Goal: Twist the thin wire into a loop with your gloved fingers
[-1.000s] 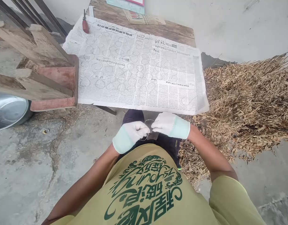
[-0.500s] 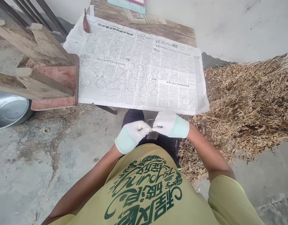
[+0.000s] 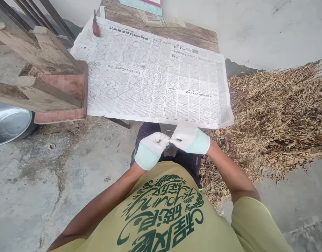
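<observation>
A thin wire point(image 3: 169, 131) curves in a loop between my two hands, just below the near edge of the table. My left hand point(image 3: 153, 146), in a white glove with a pale green cuff, pinches the wire with thumb and forefinger. Gloved the same way, my right hand point(image 3: 185, 138) grips it from the other side, fingertips nearly touching the left ones. The wire's ends are too fine to make out. In front lies newspaper point(image 3: 192, 108) spread on the table, with many thin curved loops and rings point(image 3: 112, 93) across it, seemingly of similar wire.
A red-handled screwdriver point(image 3: 95, 28) lies at the newspaper's far left corner. An upturned wooden stool or bench point(image 3: 58, 87) stands at the left, beside a metal basin point(image 3: 11, 122). Dry stalks point(image 3: 278, 115) are heaped on the right. The wooden table point(image 3: 202, 33) meets a wall behind.
My left hand has shifted slightly to the right and turned, its cuff swinging inward. My right hand has moved very little. The wire loop between them has tilted slightly.
</observation>
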{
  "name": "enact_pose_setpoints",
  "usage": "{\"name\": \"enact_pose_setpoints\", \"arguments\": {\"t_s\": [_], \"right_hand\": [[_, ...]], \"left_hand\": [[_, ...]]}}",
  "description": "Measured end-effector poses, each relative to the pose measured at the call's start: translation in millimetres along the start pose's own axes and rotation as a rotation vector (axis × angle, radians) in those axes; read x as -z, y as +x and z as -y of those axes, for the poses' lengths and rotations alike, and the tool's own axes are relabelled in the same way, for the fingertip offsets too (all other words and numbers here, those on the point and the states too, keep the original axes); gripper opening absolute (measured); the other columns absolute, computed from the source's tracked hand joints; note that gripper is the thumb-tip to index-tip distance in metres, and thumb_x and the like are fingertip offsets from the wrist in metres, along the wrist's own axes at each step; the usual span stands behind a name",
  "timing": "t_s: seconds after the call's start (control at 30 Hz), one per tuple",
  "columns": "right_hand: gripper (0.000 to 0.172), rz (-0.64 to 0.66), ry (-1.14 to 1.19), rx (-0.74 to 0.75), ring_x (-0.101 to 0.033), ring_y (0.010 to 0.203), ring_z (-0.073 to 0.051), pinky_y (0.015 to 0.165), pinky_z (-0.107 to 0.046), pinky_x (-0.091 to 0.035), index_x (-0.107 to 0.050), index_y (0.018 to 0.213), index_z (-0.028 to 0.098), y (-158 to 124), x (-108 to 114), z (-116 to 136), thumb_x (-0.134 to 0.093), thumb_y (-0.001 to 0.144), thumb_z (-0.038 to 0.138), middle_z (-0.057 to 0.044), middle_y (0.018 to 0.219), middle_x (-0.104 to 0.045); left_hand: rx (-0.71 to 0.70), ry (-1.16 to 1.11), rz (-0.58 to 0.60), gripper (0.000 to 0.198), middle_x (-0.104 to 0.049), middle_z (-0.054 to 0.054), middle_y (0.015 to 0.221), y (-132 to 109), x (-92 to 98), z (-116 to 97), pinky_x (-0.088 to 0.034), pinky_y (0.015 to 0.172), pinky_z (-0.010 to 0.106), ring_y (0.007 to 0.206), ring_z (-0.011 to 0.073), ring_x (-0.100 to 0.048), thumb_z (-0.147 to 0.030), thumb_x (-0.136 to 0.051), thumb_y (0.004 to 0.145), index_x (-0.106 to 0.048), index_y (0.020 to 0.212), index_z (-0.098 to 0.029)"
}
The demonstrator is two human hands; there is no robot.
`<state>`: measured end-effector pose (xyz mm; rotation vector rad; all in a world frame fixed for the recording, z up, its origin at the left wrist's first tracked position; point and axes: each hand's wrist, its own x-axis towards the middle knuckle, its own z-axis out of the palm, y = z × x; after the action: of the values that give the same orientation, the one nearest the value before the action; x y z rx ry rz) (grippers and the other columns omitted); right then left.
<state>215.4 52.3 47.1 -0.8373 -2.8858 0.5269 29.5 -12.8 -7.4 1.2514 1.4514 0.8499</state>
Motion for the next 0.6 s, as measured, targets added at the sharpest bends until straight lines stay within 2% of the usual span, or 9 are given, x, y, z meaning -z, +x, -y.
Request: {"name": "enact_pose_setpoints", "arguments": {"t_s": [0.13,0.27,0.47,0.6], "right_hand": [[0.047,-0.018,0.049,-0.076,-0.041,0.064,-0.014,0.068,-0.033,-0.027,-0.057,0.063,0.017,-1.1,-4.6,-4.4,-0.046,0.107,0.027,-0.001,0.062,-0.054],[0.044,-0.032,0.05,-0.093,-0.038,0.063,-0.014,0.067,-0.033,-0.025,-0.058,0.064,0.017,-2.4,-8.0,-6.1,-0.046,0.105,0.025,0.0,0.063,-0.054],[0.043,-0.049,0.048,-0.14,-0.04,0.065,-0.014,0.067,-0.033,-0.026,-0.059,0.063,0.017,-1.8,-10.4,-4.9,-0.048,0.105,0.025,-0.001,0.064,-0.056],[0.043,-0.064,0.087,-0.223,-0.045,0.066,-0.014,0.069,-0.032,-0.029,-0.062,0.064,0.017,-2.5,-11.0,-6.0,-0.053,0.104,0.028,-0.001,0.066,-0.059]], "left_hand": [[0.05,-0.138,0.018,0.02,-0.071,0.0,0.071,6.8,-1.9,3.6,-0.046,0.058,0.025,0.061,0.0131,-0.059,-0.034,-0.061,0.09,-0.071,0.08,-0.019],[0.053,-0.195,0.015,0.02,-0.068,-0.001,0.066,10.7,-3.2,4.3,-0.043,0.054,0.024,0.056,0.0118,-0.055,-0.031,-0.061,0.089,-0.069,0.078,-0.018],[0.014,-0.25,-0.05,0.022,-0.065,-0.001,0.065,14.7,-7.2,5.0,-0.043,0.057,0.025,0.056,0.0107,-0.054,-0.031,-0.061,0.09,-0.068,0.075,-0.017],[0.029,-0.358,0.021,0.027,-0.058,-0.002,0.057,18.6,-6.7,8.7,-0.052,0.069,0.029,0.067,0.0163,-0.066,-0.04,-0.063,0.093,-0.068,0.078,-0.017]]}}
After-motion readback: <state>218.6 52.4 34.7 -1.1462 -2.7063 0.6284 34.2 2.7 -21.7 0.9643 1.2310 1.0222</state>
